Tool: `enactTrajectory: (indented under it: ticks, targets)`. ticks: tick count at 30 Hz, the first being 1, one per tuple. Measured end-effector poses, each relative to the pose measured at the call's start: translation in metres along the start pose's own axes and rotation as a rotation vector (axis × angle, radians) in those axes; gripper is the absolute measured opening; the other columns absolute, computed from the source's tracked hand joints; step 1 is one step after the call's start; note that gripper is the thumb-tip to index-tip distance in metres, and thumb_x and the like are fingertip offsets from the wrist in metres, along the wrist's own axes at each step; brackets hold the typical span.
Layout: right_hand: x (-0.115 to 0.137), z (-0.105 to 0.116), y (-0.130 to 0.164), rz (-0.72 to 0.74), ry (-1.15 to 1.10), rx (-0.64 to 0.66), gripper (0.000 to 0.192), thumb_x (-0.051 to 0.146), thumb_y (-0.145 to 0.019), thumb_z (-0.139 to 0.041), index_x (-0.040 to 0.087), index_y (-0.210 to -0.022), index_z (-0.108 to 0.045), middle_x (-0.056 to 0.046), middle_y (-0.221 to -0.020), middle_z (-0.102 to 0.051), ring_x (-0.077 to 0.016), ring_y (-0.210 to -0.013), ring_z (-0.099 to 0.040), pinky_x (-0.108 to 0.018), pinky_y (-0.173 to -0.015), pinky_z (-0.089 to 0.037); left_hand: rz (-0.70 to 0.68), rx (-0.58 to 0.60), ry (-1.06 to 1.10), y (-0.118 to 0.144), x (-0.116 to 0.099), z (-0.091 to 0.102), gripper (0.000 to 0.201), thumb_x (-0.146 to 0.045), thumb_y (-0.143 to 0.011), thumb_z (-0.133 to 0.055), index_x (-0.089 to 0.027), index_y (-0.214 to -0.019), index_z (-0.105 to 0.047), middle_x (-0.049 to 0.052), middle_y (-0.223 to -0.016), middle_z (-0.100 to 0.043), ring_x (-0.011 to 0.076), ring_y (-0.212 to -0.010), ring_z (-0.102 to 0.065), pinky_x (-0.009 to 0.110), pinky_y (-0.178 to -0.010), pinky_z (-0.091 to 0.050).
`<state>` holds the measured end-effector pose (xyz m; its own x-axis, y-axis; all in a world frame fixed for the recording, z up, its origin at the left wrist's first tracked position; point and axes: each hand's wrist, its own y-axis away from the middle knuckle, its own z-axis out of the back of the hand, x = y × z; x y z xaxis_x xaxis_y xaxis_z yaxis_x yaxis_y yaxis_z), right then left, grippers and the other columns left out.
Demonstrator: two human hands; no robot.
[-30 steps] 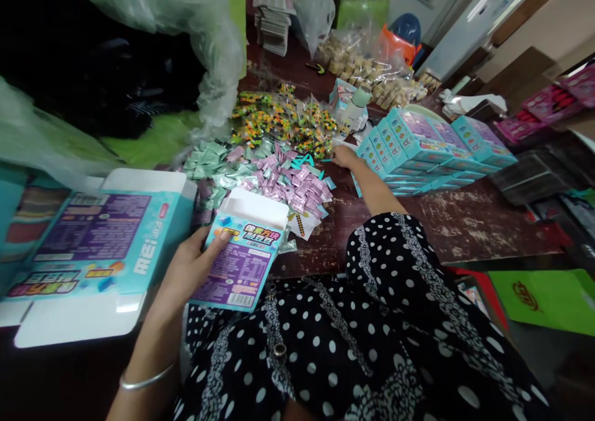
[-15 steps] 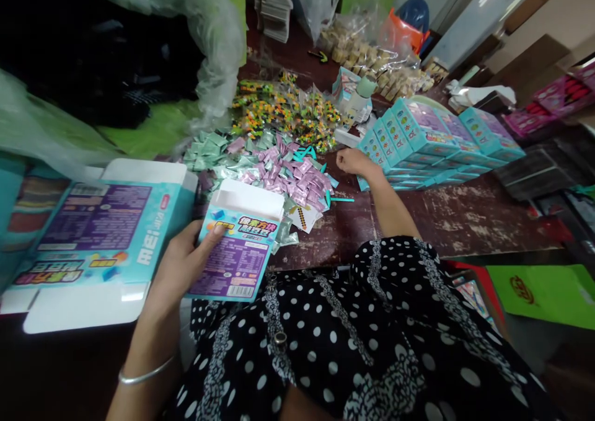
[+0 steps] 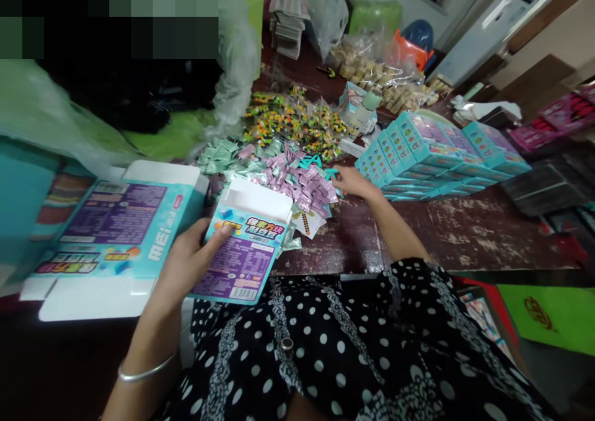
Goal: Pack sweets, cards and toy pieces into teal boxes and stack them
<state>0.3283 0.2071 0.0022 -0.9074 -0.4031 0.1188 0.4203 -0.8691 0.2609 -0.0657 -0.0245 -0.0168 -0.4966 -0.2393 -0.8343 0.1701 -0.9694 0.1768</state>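
Note:
My left hand (image 3: 188, 263) grips a turquoise-and-purple printed carton (image 3: 244, 253) by its side, thumb across the front. The carton's white top flap stands up. My right hand (image 3: 353, 182) reaches to the right edge of a heap of small pink sachets (image 3: 297, 176), fingers closed around a turquoise plastic toy pickaxe (image 3: 331, 173), partly hidden by them. More turquoise pieces (image 3: 310, 159) lie on the heap beside it. Green sachets (image 3: 220, 155) spread to the left. A card with a pickaxe picture (image 3: 310, 224) lies just beyond the held carton.
Another carton (image 3: 116, 222) with flaps out lies at left. Filled boxes (image 3: 418, 145) are stacked at right. Behind the sachets are bags of orange-and-green pieces (image 3: 292, 120), a bottle (image 3: 369, 108) and bagged tan blocks (image 3: 385, 74). A large plastic bag (image 3: 232, 67) takes up the upper left.
My right hand has moved from beside the stacked boxes down and left onto the turquoise pieces, closing on one. My left hand still holds the carton. The view has shifted slightly.

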Motion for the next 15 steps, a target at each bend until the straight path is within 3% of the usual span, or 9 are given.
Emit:
enactTrajectory:
  ticks: [3, 6, 10, 15]
  targets:
    - [0.025, 0.034, -0.064, -0.008, -0.058, -0.225, 0.041, 0.016, -0.109, -0.049, 0.011, -0.144, -0.07, -0.012, -0.099, -0.086, -0.0251, -0.091, -0.083, -0.033, -0.093, -0.064, 0.003, -0.028, -0.018, 0.005, -0.008, 0.005, 0.058, -0.082, -0.09, -0.059, -0.025, -0.089, -0.063, 0.001, -0.075, -0.062, 0.0265, -0.074, -0.06, 0.036, -0.068, -0.043]
    - [0.064, 0.059, -0.133, -0.04, 0.063, -0.357, 0.038, 0.024, -0.113, -0.051, 0.007, -0.137, -0.075, -0.022, -0.125, -0.084, -0.0333, -0.121, -0.081, -0.041, -0.109, -0.062, -0.006, -0.071, -0.045, 0.012, -0.013, 0.013, 0.056, -0.083, -0.089, -0.059, -0.028, -0.083, -0.057, 0.0, -0.069, -0.056, 0.0264, -0.069, -0.056, 0.037, -0.065, -0.04]
    - [0.107, 0.077, -0.193, -0.063, 0.223, -0.23, 0.04, 0.027, -0.105, -0.072, 0.002, -0.137, -0.079, -0.03, -0.141, -0.078, -0.0412, -0.136, -0.076, -0.045, -0.115, -0.061, 0.007, -0.124, -0.048, 0.027, -0.013, 0.026, 0.058, -0.087, -0.088, -0.057, -0.029, -0.08, -0.055, 0.001, -0.069, -0.059, 0.0289, -0.069, -0.06, 0.039, -0.065, -0.043]
    - [0.119, 0.086, -0.213, -0.043, 0.304, -0.138, 0.043, 0.013, -0.099, -0.074, -0.002, -0.139, -0.08, -0.036, -0.136, -0.078, -0.0447, -0.133, -0.077, -0.046, -0.114, -0.061, 0.034, -0.191, 0.004, 0.041, -0.001, 0.044, 0.06, -0.088, -0.087, -0.059, -0.028, -0.088, -0.065, 0.006, -0.081, -0.074, 0.0328, -0.077, -0.069, 0.041, -0.068, -0.052]
